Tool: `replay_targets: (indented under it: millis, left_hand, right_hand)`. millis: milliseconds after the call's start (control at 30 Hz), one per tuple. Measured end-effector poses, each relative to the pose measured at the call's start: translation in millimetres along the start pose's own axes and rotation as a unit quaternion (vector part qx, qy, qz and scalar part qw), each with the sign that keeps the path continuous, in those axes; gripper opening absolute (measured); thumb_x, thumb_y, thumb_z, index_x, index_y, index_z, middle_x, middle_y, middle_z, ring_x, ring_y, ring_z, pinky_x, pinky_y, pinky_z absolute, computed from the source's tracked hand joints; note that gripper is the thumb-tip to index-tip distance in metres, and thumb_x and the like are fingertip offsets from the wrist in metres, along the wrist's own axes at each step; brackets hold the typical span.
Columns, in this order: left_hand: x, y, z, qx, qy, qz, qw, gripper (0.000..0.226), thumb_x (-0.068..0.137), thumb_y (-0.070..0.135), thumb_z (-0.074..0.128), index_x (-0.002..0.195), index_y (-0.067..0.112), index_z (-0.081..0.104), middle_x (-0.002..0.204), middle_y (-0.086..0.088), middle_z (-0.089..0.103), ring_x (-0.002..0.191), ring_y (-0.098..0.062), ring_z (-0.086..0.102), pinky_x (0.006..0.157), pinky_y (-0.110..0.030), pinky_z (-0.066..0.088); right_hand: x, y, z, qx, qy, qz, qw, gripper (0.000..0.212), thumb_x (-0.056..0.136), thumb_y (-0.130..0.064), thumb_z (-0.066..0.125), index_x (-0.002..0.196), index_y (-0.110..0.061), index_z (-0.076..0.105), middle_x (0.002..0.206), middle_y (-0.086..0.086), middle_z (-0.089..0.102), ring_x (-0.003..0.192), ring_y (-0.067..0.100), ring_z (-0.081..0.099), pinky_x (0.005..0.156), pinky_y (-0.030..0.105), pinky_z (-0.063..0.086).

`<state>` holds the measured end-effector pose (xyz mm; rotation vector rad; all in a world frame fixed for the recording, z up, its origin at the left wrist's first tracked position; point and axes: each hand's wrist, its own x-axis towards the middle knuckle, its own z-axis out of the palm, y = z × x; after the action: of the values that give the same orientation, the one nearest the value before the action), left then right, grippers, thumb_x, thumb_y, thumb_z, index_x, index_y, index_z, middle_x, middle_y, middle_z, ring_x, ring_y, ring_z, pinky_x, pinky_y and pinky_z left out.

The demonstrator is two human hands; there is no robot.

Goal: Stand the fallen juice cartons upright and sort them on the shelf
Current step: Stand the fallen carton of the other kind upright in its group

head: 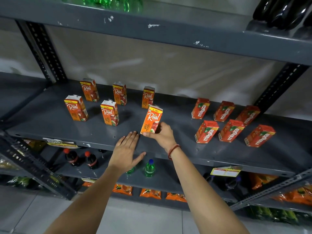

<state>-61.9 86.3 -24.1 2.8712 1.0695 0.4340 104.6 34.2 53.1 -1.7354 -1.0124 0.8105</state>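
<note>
My right hand [163,135] grips the lower end of an orange Real apple juice carton [152,119], which stands nearly upright, leaning slightly right, near the front of the grey metal shelf [50,119]. My left hand [126,149] lies flat and open on the shelf's front edge, just left of that carton, holding nothing. Several other Real cartons [109,113] stand upright in two rows on the left half. On the right half, several red Maaza cartons [206,131] stand in two rows.
Dark slotted uprights [43,49] frame the shelf, and another shelf board [168,29] runs overhead with green and dark bottles. Below are cola bottles [72,157], a green bottle [150,168] and orange snack packets [150,193]. Yellow price tags hang on the shelf edges.
</note>
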Motion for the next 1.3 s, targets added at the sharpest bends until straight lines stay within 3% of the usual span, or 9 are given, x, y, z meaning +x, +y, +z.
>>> replay_targets:
  millis: [100, 267, 367, 533, 733, 967, 1300]
  left_hand:
    - [0, 0, -1, 0.002, -0.006, -0.001, 1.000, 0.076, 0.089, 0.060, 0.033, 0.138, 0.003, 0.041, 0.142, -0.013, 0.043, 0.133, -0.025, 0.037, 0.110, -0.035, 0.015]
    - [-1, 0, -2, -0.010, -0.003, 0.002, 1.000, 0.073, 0.088, 0.058, 0.037, 0.136, 0.003, 0.043, 0.141, -0.014, 0.045, 0.132, -0.025, 0.038, 0.109, -0.035, 0.016]
    - [-1, 1, -1, -0.010, -0.001, 0.003, 1.000, 0.074, 0.088, 0.058, 0.036, 0.136, 0.002, 0.043, 0.140, -0.014, 0.046, 0.131, -0.026, 0.040, 0.108, -0.036, 0.018]
    - [0, -1, 4, -0.012, 0.001, 0.003, 1.000, 0.075, 0.089, 0.059, 0.034, 0.137, 0.002, 0.042, 0.142, -0.014, 0.044, 0.132, -0.026, 0.038, 0.109, -0.038, 0.019]
    - [0, 0, 2, -0.018, 0.003, 0.000, 1.000, 0.075, 0.088, 0.059, 0.034, 0.136, 0.002, 0.042, 0.140, -0.015, 0.045, 0.131, -0.027, 0.039, 0.108, -0.038, 0.020]
    - [-1, 1, -2, -0.018, -0.007, -0.005, 1.000, 0.078, 0.090, 0.062, 0.022, 0.136, 0.003, 0.043, 0.140, -0.014, 0.046, 0.131, -0.026, 0.040, 0.108, -0.037, 0.019]
    - [-1, 2, -3, -0.015, -0.008, -0.004, 1.000, 0.075, 0.089, 0.060, 0.032, 0.137, 0.002, 0.042, 0.141, -0.014, 0.045, 0.131, -0.026, 0.039, 0.109, -0.037, 0.018]
  right_hand:
    - [13, -4, 3, -0.035, 0.024, -0.012, 0.999, 0.046, 0.067, -0.022, 0.082, 0.104, -0.010, 0.058, 0.111, 0.008, 0.068, 0.103, 0.019, 0.062, 0.091, 0.031, 0.044]
    - [42, -6, 19, -0.073, 0.035, -0.014, 0.997, 0.054, 0.068, -0.018, 0.081, 0.114, -0.009, 0.055, 0.118, 0.010, 0.065, 0.112, 0.023, 0.060, 0.098, 0.035, 0.044]
    - [49, 0, 27, -0.103, 0.034, -0.022, 0.994, 0.054, 0.067, -0.015, 0.081, 0.113, -0.008, 0.056, 0.117, 0.012, 0.065, 0.111, 0.025, 0.060, 0.093, 0.031, 0.044]
    - [51, 15, 32, -0.122, 0.051, -0.026, 0.991, 0.054, 0.065, -0.021, 0.082, 0.111, -0.012, 0.056, 0.114, 0.011, 0.067, 0.110, 0.028, 0.060, 0.097, 0.047, 0.048]
    - [53, 24, 31, -0.136, 0.032, -0.032, 0.990, 0.051, 0.067, -0.028, 0.081, 0.109, -0.017, 0.056, 0.113, 0.009, 0.066, 0.110, 0.027, 0.059, 0.096, 0.051, 0.048]
    - [54, 26, 28, -0.136, 0.014, -0.032, 0.990, 0.051, 0.068, -0.029, 0.080, 0.111, -0.017, 0.056, 0.115, 0.008, 0.066, 0.108, 0.024, 0.061, 0.097, 0.049, 0.049]
    - [54, 31, 26, -0.125, 0.000, -0.040, 0.991, 0.051, 0.069, -0.027, 0.080, 0.112, -0.014, 0.055, 0.115, 0.008, 0.067, 0.108, 0.023, 0.062, 0.097, 0.045, 0.049]
